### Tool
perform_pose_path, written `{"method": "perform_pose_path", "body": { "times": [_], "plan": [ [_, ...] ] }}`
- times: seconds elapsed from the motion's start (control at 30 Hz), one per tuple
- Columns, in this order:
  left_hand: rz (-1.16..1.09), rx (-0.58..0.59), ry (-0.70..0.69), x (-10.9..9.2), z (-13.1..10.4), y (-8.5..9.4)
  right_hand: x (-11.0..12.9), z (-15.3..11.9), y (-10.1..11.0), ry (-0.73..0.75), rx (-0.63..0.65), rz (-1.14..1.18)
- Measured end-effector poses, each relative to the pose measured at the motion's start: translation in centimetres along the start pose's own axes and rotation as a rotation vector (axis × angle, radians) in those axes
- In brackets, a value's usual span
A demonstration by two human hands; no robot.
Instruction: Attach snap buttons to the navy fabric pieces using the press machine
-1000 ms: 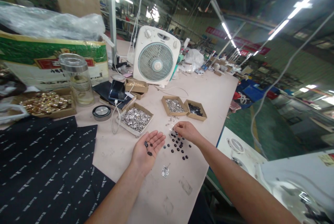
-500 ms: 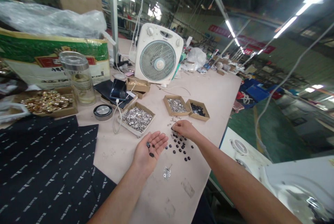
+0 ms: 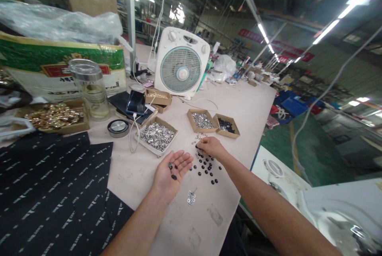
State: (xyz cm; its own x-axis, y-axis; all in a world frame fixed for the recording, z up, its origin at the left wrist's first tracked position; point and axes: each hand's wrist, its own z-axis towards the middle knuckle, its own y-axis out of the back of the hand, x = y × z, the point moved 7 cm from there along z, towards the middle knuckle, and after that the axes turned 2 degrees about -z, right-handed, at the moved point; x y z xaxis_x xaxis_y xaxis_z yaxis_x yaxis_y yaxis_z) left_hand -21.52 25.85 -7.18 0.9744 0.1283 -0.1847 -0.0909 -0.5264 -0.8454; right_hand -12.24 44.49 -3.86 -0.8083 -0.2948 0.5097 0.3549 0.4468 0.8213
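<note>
My left hand [image 3: 170,172] lies palm up with its fingers stretched out, and a few small black pieces [image 3: 174,177] rest on the palm. To its right, my right hand [image 3: 210,147] is closed in a pinch at a black button [image 3: 197,146]. Below it, several black buttons [image 3: 205,172] are scattered on the pinkish table [image 3: 167,228]. A small cluster of silver parts [image 3: 191,197] sits nearer the front. Beyond my hands stand a box of silver parts [image 3: 156,134], a second silver-filled box [image 3: 202,120] and a box of black parts [image 3: 226,125].
A white box fan [image 3: 182,63] stands at the back. On the left are a glass jar [image 3: 91,93], a box of gold parts [image 3: 55,116], a phone [image 3: 135,103], a round tin [image 3: 117,127] and black printed fabric [image 3: 53,196]. A white machine [image 3: 277,176] stands beyond the right edge.
</note>
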Motion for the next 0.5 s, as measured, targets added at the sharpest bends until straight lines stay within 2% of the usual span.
{"method": "perform_pose_path", "body": {
  "times": [0.27,0.5],
  "plan": [
    [0.000,-0.010,0.006,0.03,-0.16,-0.09,-0.82,0.40,0.59,-0.018,-0.026,0.029],
    [0.011,-0.016,0.014,0.08,-0.23,-0.05,-1.11,0.13,0.53,0.009,0.053,0.009]
  ]
}}
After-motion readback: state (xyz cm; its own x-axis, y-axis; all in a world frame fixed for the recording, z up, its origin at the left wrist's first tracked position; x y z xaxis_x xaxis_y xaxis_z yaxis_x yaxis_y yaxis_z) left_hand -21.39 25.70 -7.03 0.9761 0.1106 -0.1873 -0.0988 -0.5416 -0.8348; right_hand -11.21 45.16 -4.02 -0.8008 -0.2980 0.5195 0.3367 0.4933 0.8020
